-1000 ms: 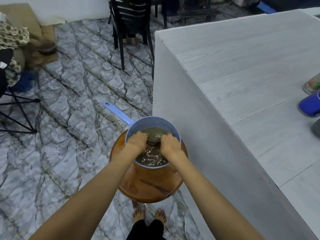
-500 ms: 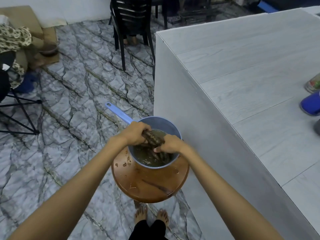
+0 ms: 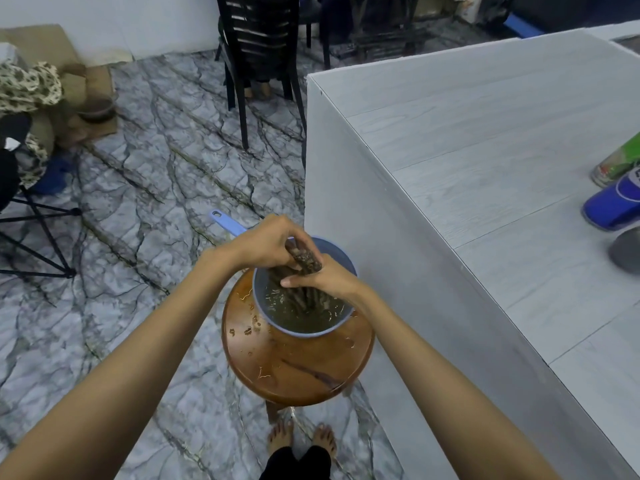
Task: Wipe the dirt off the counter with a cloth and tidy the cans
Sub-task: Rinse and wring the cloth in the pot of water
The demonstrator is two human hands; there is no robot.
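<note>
Floor point(image 3: 138, 202) is lying open leftward, with the worktop point(image 3: 485, 133) edge crowding your right. Your left hand point(image 3: 266, 244) and right hand point(image 3: 325, 280) are both gripping the cloth point(image 3: 306, 259).

Round wooden stool point(image 3: 298, 372): blue dipper point(image 3: 304, 333) on top. Grey counter point(image 3: 467, 161): cans point(image 3: 613, 202) on top.

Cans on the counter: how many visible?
3, right side of the pale grey counter, all cropped: green can farthest, blue can next, dark grey can, barely showing, nearest. More may sit off-frame.
</note>
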